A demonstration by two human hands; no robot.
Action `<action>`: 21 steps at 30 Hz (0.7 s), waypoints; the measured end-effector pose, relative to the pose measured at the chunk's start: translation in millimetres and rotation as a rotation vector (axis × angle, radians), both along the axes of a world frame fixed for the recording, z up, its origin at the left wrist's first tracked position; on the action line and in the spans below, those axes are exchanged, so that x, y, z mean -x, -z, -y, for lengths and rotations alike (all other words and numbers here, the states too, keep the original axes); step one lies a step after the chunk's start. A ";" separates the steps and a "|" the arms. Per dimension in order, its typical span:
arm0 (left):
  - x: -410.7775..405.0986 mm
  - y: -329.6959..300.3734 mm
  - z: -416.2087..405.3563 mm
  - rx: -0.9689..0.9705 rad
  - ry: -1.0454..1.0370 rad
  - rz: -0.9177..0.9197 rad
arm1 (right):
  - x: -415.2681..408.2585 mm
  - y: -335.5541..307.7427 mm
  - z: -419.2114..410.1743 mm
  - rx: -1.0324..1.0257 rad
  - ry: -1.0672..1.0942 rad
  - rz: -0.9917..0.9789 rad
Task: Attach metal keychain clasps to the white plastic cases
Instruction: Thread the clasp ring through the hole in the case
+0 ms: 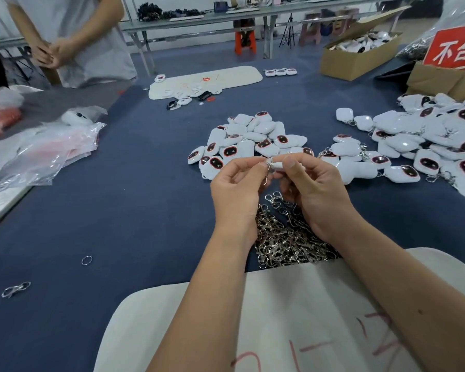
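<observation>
Over the blue table, my left hand pinches a metal keychain clasp whose hook hangs down. My right hand grips a white plastic case, mostly hidden by the fingers, right against the clasp's ring. A heap of loose metal clasps lies under my wrists. Beyond my hands sits a pile of white cases with dark red-rimmed windows. A bigger pile of cases with clasps on them spreads to the right.
A white board lies at the near edge under my forearms. A loose ring and a clasp lie near left. Plastic bags sit at the left. Cardboard boxes and a red sign stand far right. Another person stands far left.
</observation>
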State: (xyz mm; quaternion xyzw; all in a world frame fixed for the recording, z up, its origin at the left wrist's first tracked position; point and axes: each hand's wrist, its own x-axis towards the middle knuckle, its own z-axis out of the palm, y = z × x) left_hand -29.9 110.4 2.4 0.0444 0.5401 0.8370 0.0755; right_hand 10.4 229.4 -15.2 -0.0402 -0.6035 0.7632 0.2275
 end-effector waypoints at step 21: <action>7.1 3.4 10.9 0.379 0.037 -0.252 | -0.1 1.6 2.2 -0.110 0.106 -0.007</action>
